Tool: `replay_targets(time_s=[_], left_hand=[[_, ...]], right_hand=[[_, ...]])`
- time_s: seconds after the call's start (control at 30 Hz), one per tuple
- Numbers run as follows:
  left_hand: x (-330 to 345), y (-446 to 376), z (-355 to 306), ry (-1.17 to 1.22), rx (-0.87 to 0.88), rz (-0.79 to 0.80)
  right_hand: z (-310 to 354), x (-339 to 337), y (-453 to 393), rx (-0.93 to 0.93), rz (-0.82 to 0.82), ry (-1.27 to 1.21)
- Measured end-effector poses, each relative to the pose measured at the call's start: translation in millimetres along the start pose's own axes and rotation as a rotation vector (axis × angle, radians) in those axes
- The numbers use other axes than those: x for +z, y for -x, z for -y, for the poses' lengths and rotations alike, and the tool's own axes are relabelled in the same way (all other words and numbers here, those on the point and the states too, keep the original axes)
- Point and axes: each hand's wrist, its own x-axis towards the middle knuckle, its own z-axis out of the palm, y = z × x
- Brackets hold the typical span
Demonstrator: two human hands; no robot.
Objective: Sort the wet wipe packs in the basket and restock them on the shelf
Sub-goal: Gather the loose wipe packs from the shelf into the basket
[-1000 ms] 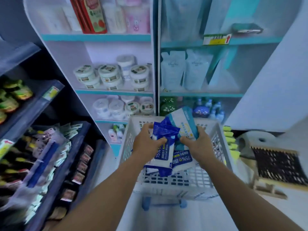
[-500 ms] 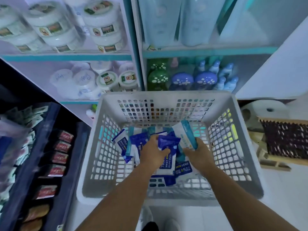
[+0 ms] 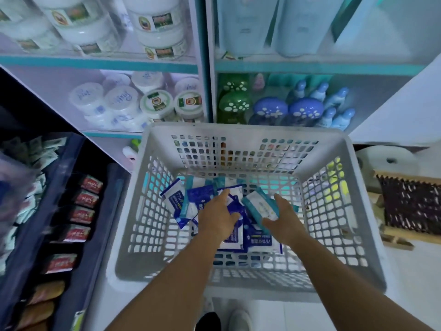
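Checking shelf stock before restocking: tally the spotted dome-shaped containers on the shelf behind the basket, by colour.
Green spotted domes: 2
Blue spotted domes: 2
Total: 4

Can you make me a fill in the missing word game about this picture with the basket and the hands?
1. The wet wipe packs lie at the bottom of a white ____.
2. The right hand holds a pack with ____ edges.
3. The left hand rests on the ____ blue packs.
4. On the shelf behind the basket, a round green bottle stands to the ____ of the round blue bottles.

Missing words: basket; teal; dark; left
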Motion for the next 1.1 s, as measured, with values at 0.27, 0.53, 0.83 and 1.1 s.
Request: replay_targets(time_s=[0.27, 0.53, 0.83, 1.1], left_hand=[[-59.9, 86.9, -13.5, -0.273, 0.114, -0.165], [-149.3, 201.4, 23.5, -0.340, -0.006, -0.407], [-251.3, 364.2, 117.3, -0.200, -0.219, -0.744], [-301.3, 507.7, 229.3, -0.201, -0.344, -0.968]], right_hand=[[64.0, -25.1, 83.5, -0.296, 0.062, 0.199], [166.2, -27.7, 185.3, -0.676, 0.109, 0.373], [302.7, 35.1, 315.3, -1.095, 0.069, 0.442], [388.1, 129.1, 460.4, -1.332, 0.148, 0.430]])
